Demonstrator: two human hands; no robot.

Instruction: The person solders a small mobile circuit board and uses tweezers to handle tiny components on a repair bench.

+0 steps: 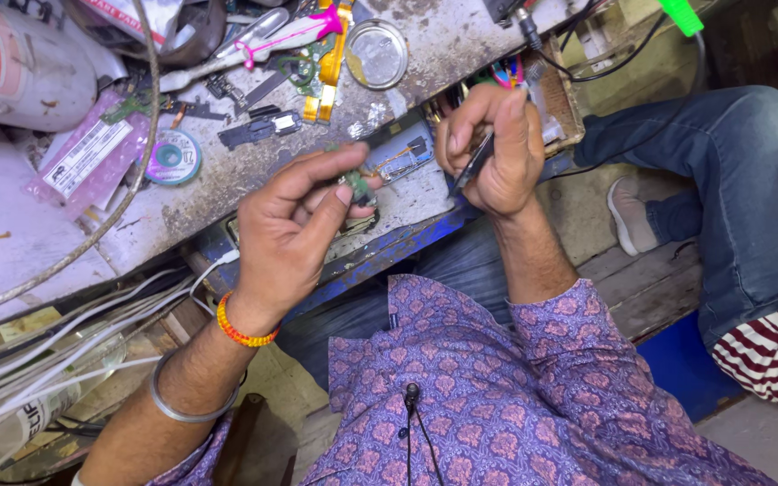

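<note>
Left hand (285, 229) pinches small green circuit board (358, 188) just above table (425, 193), right hand (488, 144) closed on dark tweezers (473, 165) with tip beside board; looks mid-job, loose parts (254, 130) beyond left hand not fitted.

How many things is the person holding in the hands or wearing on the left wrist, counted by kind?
Small green circuit part in left hand: 1
Dark tweezers in right hand: 1
Orange bead bracelet: 1
Metal bangle: 1
Total: 4
</note>
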